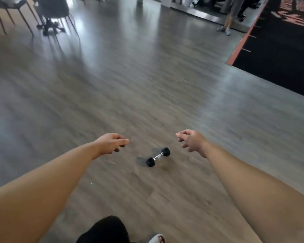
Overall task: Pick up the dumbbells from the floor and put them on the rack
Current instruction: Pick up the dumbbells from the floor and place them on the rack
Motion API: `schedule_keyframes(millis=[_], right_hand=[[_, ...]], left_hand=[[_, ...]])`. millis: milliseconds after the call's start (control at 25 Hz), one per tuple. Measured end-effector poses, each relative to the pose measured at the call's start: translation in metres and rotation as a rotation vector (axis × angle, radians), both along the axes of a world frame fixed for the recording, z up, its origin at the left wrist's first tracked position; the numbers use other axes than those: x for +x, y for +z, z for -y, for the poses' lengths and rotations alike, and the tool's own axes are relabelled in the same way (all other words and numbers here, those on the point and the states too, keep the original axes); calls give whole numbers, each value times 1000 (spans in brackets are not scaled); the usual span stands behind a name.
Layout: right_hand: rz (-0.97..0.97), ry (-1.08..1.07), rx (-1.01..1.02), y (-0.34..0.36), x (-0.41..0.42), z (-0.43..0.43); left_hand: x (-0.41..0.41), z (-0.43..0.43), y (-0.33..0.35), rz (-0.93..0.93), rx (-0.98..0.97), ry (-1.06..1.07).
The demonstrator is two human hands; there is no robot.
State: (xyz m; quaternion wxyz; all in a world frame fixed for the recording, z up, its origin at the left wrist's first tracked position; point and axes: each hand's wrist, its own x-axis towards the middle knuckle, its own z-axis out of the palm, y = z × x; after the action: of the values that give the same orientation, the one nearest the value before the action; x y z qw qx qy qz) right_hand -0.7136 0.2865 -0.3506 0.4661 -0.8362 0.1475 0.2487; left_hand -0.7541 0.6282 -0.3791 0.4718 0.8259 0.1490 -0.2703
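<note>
A small dumbbell (158,157) with black hexagonal ends and a chrome handle lies on the grey wood floor (147,76), between my two outstretched arms. My left hand (111,143) hovers to its left, fingers loosely curled and apart, holding nothing. My right hand (191,141) hovers to its upper right, fingers spread and empty. Neither hand touches the dumbbell. No rack is in view.
A black mat with an orange border (279,55) covers the floor at the right. Another person's legs (229,16) stand at the back right. Chairs (49,13) with thin legs stand at the back left. My knee (105,228) and shoe (156,239) show at the bottom.
</note>
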Motion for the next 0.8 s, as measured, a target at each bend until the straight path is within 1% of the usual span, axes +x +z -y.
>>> schedule_keyframes(millis=[120,200,400,520,680,800], right_hand=[[-32,63,-43,-30,43,7],[-54,105,-97,-60,74,10],[-161,149,-172,-127,145,27],[-227,171,-176,-171,190,34],[-312,266,-225,-269,252,30],[-362,436,-280,-370,301,18]], left_hand=[[39,7,-27,-41,-15,76],[72,14,-56,-82,-40,112],[134,49,-128,-272,-111,147],[162,73,-168,-319,-166,203],[192,92,-240,-384,-222,348],[210,95,-317,-408,-186,476]])
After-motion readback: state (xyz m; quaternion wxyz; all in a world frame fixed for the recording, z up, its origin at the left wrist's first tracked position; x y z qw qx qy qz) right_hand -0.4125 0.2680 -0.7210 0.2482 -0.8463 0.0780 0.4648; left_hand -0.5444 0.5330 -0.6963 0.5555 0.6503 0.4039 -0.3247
